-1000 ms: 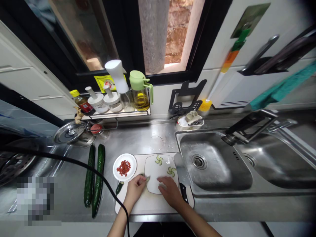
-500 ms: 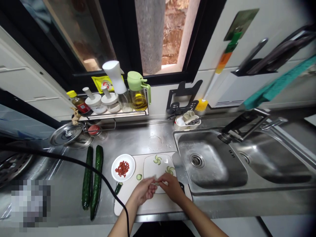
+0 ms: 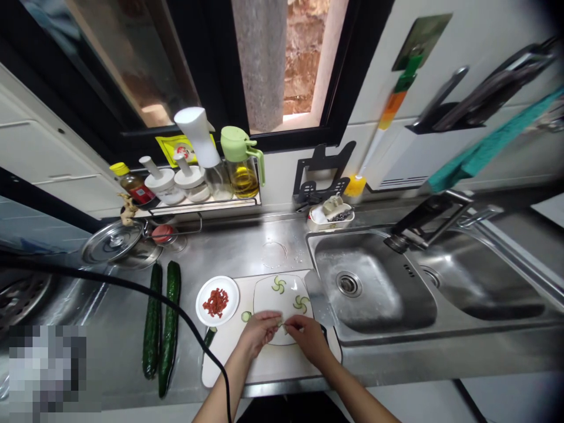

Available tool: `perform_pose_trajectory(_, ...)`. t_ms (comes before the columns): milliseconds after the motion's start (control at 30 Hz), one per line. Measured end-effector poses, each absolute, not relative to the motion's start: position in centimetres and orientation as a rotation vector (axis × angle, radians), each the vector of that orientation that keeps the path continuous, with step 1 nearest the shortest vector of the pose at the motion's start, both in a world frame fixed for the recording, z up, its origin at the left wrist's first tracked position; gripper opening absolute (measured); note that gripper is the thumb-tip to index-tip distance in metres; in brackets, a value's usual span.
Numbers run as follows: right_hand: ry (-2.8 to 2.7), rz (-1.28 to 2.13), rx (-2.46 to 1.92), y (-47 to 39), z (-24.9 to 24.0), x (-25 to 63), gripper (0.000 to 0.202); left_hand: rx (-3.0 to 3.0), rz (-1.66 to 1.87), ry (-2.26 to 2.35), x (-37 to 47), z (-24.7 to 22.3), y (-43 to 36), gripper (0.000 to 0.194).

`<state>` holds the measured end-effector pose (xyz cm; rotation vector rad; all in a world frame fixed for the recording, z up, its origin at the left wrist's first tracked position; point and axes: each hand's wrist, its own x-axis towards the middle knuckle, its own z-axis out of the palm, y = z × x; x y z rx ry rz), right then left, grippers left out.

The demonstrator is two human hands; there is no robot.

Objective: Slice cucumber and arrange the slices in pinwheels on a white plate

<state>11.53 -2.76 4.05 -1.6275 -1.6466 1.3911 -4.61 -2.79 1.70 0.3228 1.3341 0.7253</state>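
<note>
My left hand (image 3: 259, 333) and my right hand (image 3: 307, 339) meet above the near edge of a white squarish plate (image 3: 264, 301). Their fingertips are pinched on a small pale-green cucumber slice (image 3: 281, 322), partly hidden by the fingers. Two pinwheels of thin cucumber strips, a far one (image 3: 278, 285) and a right one (image 3: 301, 304), lie on the plate. Left of my left hand are some cucumber slices (image 3: 245, 316) and a cut cucumber end (image 3: 210, 336). A knife (image 3: 320, 298) lies along the plate's right side, its dark handle partly behind my right hand.
Under the plate is a cutting board (image 3: 233, 367). A round white dish (image 3: 201, 292) of red bits stands at its left. Two whole cucumbers (image 3: 169, 329) lie farther left, and a black cable (image 3: 183, 314) crosses the view. The double sink (image 3: 374, 282) is on the right.
My left fingers have straightened somewhat and both hands now pinch the cucumber slice more visibly between them. The whole view has shifted slightly; the plate and pinwheels look unchanged.
</note>
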Motion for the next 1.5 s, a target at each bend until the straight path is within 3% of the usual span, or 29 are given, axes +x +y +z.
perform_pose_trajectory(300,-1.792,1.210,-1.847,-3.8,2.5,11.6,0.011,0.821,0.760,1.539,-3.5,1.3,-2.6,0.007)
perform_pose_trajectory(600,-2.092,1.016,-1.905,-4.3,2.9,11.0,0.017,1.497,0.419,1.706,-2.9,1.4,-3.0,0.014)
perform_pose_trajectory(1500,-2.400,0.711,-1.872,-4.8,3.7,10.6,0.021,1.629,0.236,1.733,-2.5,1.6,-3.6,0.015)
